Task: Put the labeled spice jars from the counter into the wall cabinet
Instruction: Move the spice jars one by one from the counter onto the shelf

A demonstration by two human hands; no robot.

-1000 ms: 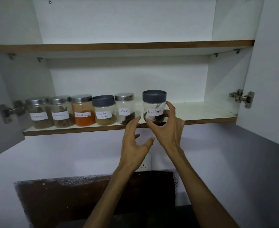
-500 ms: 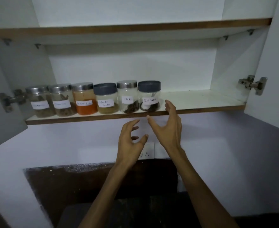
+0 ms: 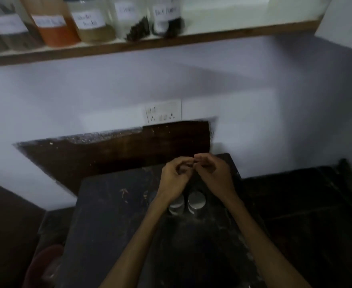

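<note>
A pale wall [image 3: 254, 100] is filling the middle of the frame, with a dark patch [image 3: 117, 150] lying across it just above the counter. The dark counter [image 3: 108, 215] is taking up the lower centre, its surface dim and speckled. Along the top edge, the cabinet shelf [image 3: 233, 31] is running from the left side to the upper right, and a row of labeled jars is standing on it at the upper left: a jar of orange powder [image 3: 54, 28], a jar of tan powder [image 3: 94, 23], a jar of dark cloves [image 3: 133, 21] and a black pepper jar [image 3: 166, 19], each just beside the next. A white switch and socket plate [image 3: 163, 111] is sitting on the wall at centre.

The left hand [image 3: 175, 179] and the right hand [image 3: 214, 175] are hovering together over the counter at centre, fingers loosely curled, fingertips nearly meeting, holding nothing. Directly below the hands in the frame, two silver-lidded jars are standing side by side on the counter: the left counter jar [image 3: 177, 204] is lying partly under the left wrist, and the right counter jar [image 3: 196, 201] is showing between the two forearms. Neither hand is touching them.
</note>
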